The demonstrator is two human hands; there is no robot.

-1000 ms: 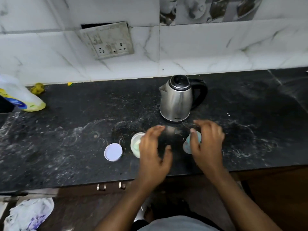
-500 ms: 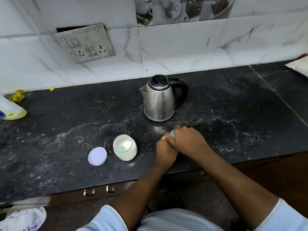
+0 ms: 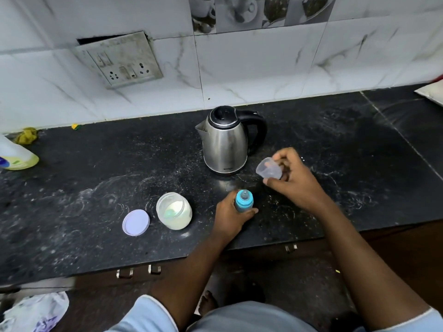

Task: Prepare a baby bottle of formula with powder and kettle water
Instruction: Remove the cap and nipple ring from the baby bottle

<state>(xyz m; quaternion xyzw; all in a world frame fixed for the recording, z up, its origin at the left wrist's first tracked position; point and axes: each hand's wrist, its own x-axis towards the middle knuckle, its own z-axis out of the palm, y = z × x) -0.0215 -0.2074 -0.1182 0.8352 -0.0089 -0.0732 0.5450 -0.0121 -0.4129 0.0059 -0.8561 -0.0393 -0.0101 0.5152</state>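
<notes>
Head view: your left hand (image 3: 230, 216) grips the blue bottle (image 3: 244, 204) upright near the front edge of the counter (image 3: 96, 164), teat (image 3: 244, 194) on top. Your right hand (image 3: 292, 180) pinches the clear cap (image 3: 269, 168) up and to the right, in front of the kettle (image 3: 225, 142). The open powder jar (image 3: 173, 210) stands to the left, nearer your left hand. I'd say the teat collar needs unscrewing next.

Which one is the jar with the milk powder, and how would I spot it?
Find the steel kettle standing on the black counter. In front of it and to the left sits a small clear jar, open on top. Unlike the flat lilac lid beside it, it holds pale powder.
</notes>
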